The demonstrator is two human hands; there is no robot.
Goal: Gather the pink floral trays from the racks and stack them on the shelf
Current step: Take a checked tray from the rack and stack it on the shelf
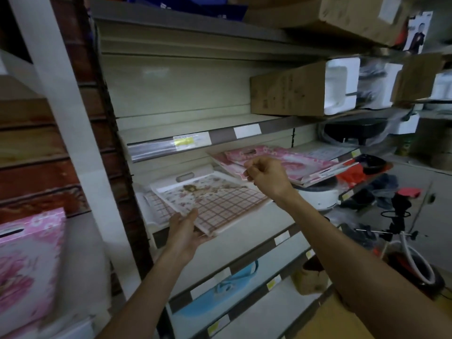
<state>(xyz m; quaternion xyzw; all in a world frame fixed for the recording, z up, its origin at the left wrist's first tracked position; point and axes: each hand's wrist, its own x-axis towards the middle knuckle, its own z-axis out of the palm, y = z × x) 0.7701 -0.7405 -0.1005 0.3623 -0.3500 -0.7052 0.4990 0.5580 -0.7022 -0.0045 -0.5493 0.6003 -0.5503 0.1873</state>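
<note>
A stack of pink floral trays (293, 162) lies tilted on the middle shelf (264, 216), to the right. My right hand (265, 174) is at the stack's near left corner, fingers curled and pinching the edge of a pink tray. A white tray with flowers and a red check pattern (215, 196) lies on the same shelf to the left, atop another like it. My left hand (184, 231) grips its front corner, thumb on top. Another pink floral tray (27, 265) stands upright on the rack at far left.
Cardboard boxes with white foam packing (305, 91) sit on the shelf above. A blue tray (220, 294) lies on the shelf below. A white cooker (318, 196), dark cloths and a hose (420, 267) crowd the right side. A white upright post (68, 133) stands left.
</note>
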